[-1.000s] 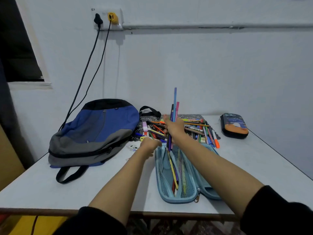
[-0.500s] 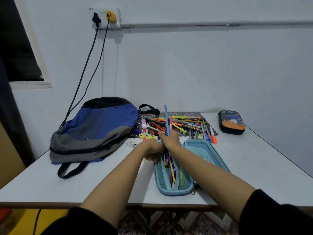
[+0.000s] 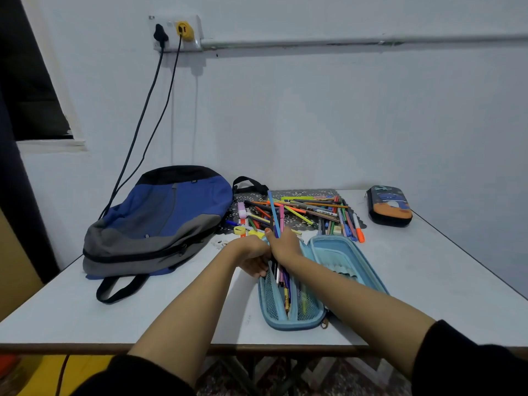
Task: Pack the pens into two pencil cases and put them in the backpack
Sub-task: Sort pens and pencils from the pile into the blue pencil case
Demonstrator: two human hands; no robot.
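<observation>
A white rectangular table (image 3: 428, 281) stood against a pale wall. On it, near the front edge, lay a light blue hard-shell pencil case (image 3: 317, 284) opened flat, its left half lined with mesh pockets that already held several pens. The right hand (image 3: 285, 244) was closed around a bundle of pens (image 3: 275, 218), a long blue one and a pink one standing highest, their lower ends reaching into the left half of the case. The left hand (image 3: 253, 257) sat just beside it, touching the case's left rim, fingers curled under; what they gripped, if anything, could not be told from this angle. The two forearms crossed over much of the case's near end and hid part of its right half.

Behind the hands, a loose pile of coloured pens, pencils and markers (image 3: 308, 212) lay scattered on a dark patterned mat (image 3: 303, 193), with a pink eraser (image 3: 241, 210) and a yellow sharpener (image 3: 239, 230) at its left side. A blue, grey and black fabric backpack (image 3: 154, 224) lay flat to the left, zipped shut, one black strap hanging toward the table edge. A second pencil case, dark with an orange and blue print (image 3: 389, 205), sat closed at the far right, well apart from the pile. Two black cables (image 3: 148, 115) ran down from a wall socket (image 3: 175, 32) behind the backpack.
</observation>
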